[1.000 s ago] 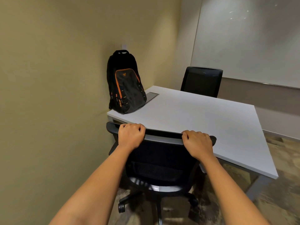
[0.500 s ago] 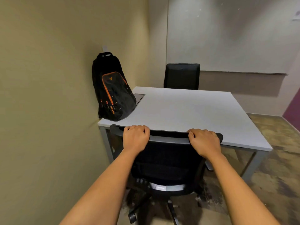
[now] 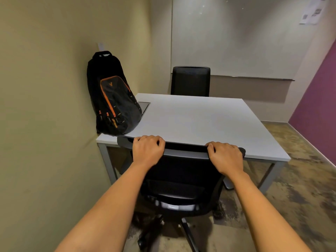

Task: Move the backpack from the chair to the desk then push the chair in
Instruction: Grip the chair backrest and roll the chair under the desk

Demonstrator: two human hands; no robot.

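Wall, left: a plain beige wall [image 3: 45,106] runs along the desk's left side.
Backpack: a black backpack with orange trim [image 3: 111,97] stands upright on the near left corner of the desk, leaning back against the beige wall, its carry handle at the top.
Desk: a white square desk [image 3: 209,124] on grey metal legs; a grey inset panel [image 3: 144,107] lies in the top just behind the backpack.
Left hand: the left hand [image 3: 147,150] is curled over the top edge of the chair back, fingers wrapped forward, gripping it.
Office chair: a black mesh office chair [image 3: 181,179] on a wheeled base sits at the desk's near edge, the top of its back meeting the desk edge in this view.
Right hand: the right hand [image 3: 226,157] grips the same top edge toward its right end, fingers closed over it.
Far chair: a second black chair [image 3: 190,80] stands at the desk's far side, under a whiteboard [image 3: 236,42].
Right: a purple wall [image 3: 320,106] above mottled brown flooring [image 3: 291,197].
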